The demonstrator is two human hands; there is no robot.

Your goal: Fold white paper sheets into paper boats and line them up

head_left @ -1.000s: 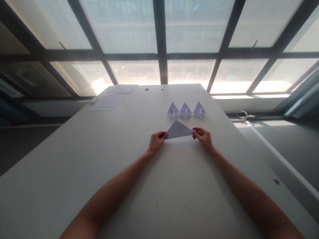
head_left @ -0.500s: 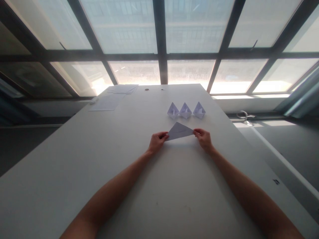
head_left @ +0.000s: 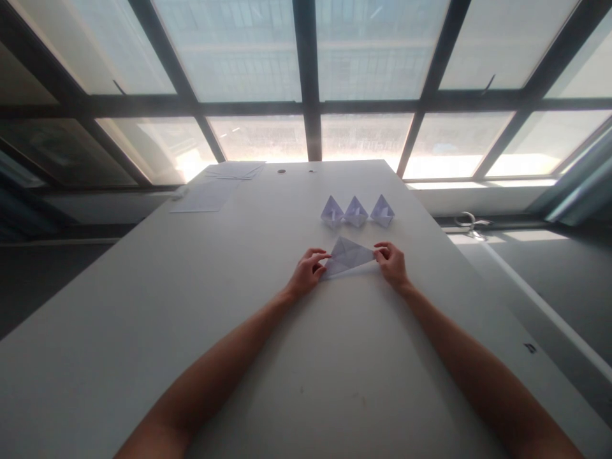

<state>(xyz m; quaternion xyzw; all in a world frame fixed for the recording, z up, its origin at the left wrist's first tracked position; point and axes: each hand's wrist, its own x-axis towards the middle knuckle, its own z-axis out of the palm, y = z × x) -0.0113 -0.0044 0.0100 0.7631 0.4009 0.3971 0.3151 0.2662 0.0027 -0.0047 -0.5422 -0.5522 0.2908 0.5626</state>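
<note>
A folded sheet of white paper (head_left: 351, 254), roughly triangular with crease lines, is stretched between my two hands just above the table. At its left corner my left hand (head_left: 308, 271) has thumb and fingers on the edge. My right hand (head_left: 391, 262) pinches the right corner between thumb and fingertips. Just beyond the paper stand three folded paper boats in a row: a left one (head_left: 332, 213), a middle one (head_left: 356, 213) and a right one (head_left: 382, 211).
Flat white paper sheets (head_left: 203, 196) lie at the far left of the white table (head_left: 191, 287). A dark round hole (head_left: 282, 171) is near the far edge. Windows rise behind; white cables (head_left: 471, 223) lie beyond the right edge.
The folded paper has tilted, so its creased face shows more. My left hand has shifted its fingers and loosened somewhat at the left corner; my right hand moved slightly right.
</note>
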